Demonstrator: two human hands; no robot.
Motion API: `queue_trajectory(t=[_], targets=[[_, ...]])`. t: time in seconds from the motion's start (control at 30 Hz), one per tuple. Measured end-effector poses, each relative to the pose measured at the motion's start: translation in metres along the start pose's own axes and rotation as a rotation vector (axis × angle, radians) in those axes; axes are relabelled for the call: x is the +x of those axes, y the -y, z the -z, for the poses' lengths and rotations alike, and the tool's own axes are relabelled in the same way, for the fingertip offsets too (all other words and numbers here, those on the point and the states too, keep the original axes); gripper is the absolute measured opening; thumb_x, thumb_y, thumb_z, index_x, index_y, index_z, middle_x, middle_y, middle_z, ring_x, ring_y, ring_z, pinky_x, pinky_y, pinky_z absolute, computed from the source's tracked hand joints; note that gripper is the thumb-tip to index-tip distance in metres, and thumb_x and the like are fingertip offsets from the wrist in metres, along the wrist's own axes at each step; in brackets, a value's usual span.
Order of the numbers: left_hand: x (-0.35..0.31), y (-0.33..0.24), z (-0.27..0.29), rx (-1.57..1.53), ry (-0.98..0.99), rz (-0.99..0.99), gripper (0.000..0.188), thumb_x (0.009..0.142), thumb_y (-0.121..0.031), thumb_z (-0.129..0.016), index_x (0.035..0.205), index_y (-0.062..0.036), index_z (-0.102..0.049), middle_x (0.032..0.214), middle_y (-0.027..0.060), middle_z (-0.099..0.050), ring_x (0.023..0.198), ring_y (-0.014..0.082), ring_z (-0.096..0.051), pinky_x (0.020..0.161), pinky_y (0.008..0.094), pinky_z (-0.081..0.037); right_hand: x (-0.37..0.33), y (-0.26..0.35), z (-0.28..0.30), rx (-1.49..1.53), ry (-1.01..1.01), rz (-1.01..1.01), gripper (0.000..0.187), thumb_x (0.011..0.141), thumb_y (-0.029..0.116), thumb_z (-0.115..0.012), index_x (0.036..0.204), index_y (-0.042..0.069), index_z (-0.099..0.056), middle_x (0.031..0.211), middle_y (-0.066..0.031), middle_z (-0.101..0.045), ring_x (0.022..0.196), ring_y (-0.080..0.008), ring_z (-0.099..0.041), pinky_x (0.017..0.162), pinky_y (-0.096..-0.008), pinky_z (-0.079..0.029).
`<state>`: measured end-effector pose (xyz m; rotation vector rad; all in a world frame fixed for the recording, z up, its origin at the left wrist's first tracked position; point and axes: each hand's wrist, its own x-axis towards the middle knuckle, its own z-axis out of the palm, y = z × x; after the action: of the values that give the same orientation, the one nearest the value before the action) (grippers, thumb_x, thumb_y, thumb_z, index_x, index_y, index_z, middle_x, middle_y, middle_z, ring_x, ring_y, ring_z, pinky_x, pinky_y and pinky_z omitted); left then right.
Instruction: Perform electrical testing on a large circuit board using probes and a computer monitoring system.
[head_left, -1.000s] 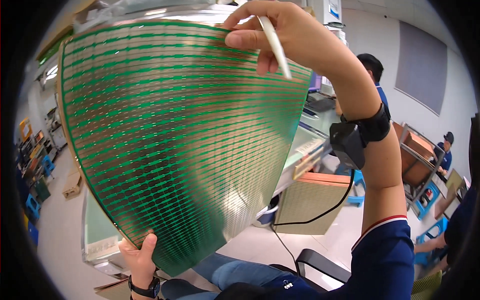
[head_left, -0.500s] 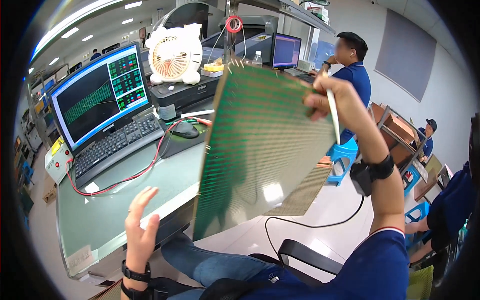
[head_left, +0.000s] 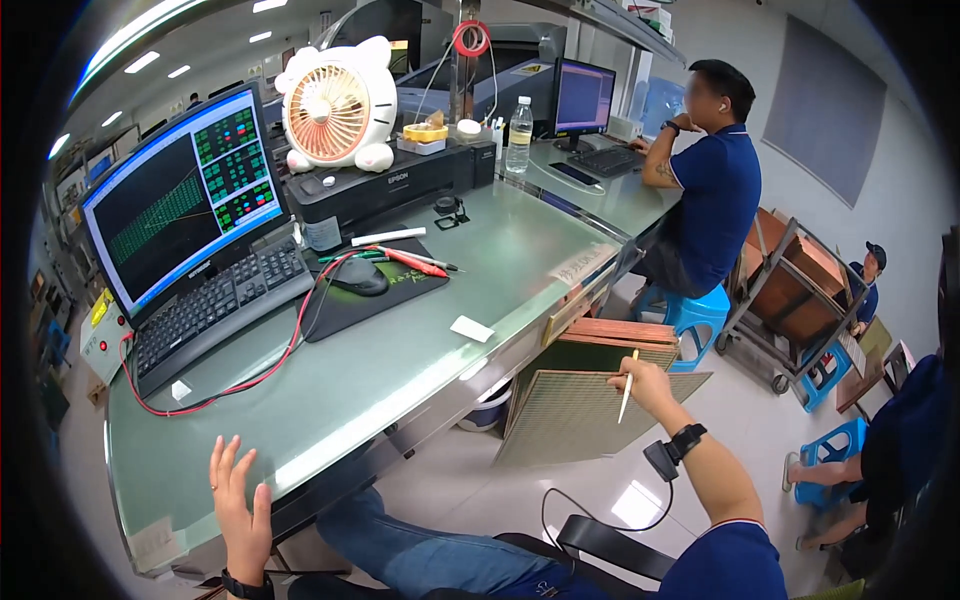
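My right hand [head_left: 648, 388] is low beside the table, closed at the top edge of a large flat green circuit board panel [head_left: 560, 420]. A slim white pen-like stick [head_left: 626, 398] also sits in its fingers, pointing down. The panel stands tilted on the floor, in front of a stack of copper-coloured boards [head_left: 625, 330]. My left hand [head_left: 243, 510] is raised near the table's front edge, fingers spread and holding nothing.
On the glass-topped table [head_left: 400, 345] are a monitor [head_left: 185, 200], keyboard [head_left: 225, 310], mouse [head_left: 360, 277], test leads [head_left: 415, 262], printer [head_left: 395, 185] and white fan [head_left: 338, 105]. A bin [head_left: 488, 408] stands underneath. A seated co-worker [head_left: 715, 180] is beyond, on a blue stool [head_left: 697, 318].
The circuit board panel has gone from upright over my lap down to the floor stack at the right, with my right hand. My left hand has shifted slightly left and down, still spread.
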<state>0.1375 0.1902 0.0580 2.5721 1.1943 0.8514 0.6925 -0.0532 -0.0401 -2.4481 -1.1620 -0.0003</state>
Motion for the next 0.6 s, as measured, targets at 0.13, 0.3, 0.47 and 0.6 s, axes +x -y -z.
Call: queue_trajectory(t=[0.13,0.3,0.47,0.6], targets=[[0.001,-0.007,0.004,0.006,0.015,0.021,0.038,0.091,-0.023,-0.047,0.120,0.0001,-0.055,0.140,0.0152,-0.044,0.138,0.0359,-0.028,0.111,0.0454,-0.022,0.013,-0.040,-0.047,-0.109,-0.036,-0.026,0.035,0.077,0.041,-0.072,0.079,0.010,-0.057,0.071,-0.0091,-0.066,0.071,-0.0314,-0.065,0.059,-0.0416,-0.048],[0.005,-0.009,-0.001,0.019,0.038,0.061,0.039,0.092,-0.025,-0.047,0.121,0.0004,-0.055,0.140,0.0150,-0.044,0.138,0.0355,-0.028,0.111,0.0453,-0.022,0.044,-0.068,-0.084,-0.191,0.007,-0.059,0.031,0.076,0.036,-0.072,0.078,0.008,-0.058,0.073,-0.0124,-0.067,0.074,-0.0325,-0.066,0.061,-0.0443,-0.050],[0.005,-0.012,-0.003,0.047,0.025,0.121,0.042,0.093,-0.031,-0.045,0.119,0.0002,-0.056,0.138,0.0152,-0.046,0.138,0.0346,-0.029,0.112,0.0449,-0.021,0.081,-0.081,-0.113,-0.183,-0.063,0.016,0.026,0.077,0.029,-0.071,0.079,0.006,-0.058,0.074,-0.0168,-0.066,0.074,-0.0360,-0.066,0.062,-0.0451,-0.051],[0.009,-0.014,-0.006,0.035,0.019,0.105,0.044,0.093,-0.033,-0.045,0.118,0.0005,-0.056,0.138,0.0155,-0.047,0.138,0.0347,-0.029,0.112,0.0452,-0.022,0.100,-0.100,-0.128,-0.148,-0.085,-0.037,0.022,0.080,0.026,-0.068,0.081,0.006,-0.058,0.076,-0.0159,-0.067,0.073,-0.0354,-0.066,0.061,-0.0441,-0.052]])
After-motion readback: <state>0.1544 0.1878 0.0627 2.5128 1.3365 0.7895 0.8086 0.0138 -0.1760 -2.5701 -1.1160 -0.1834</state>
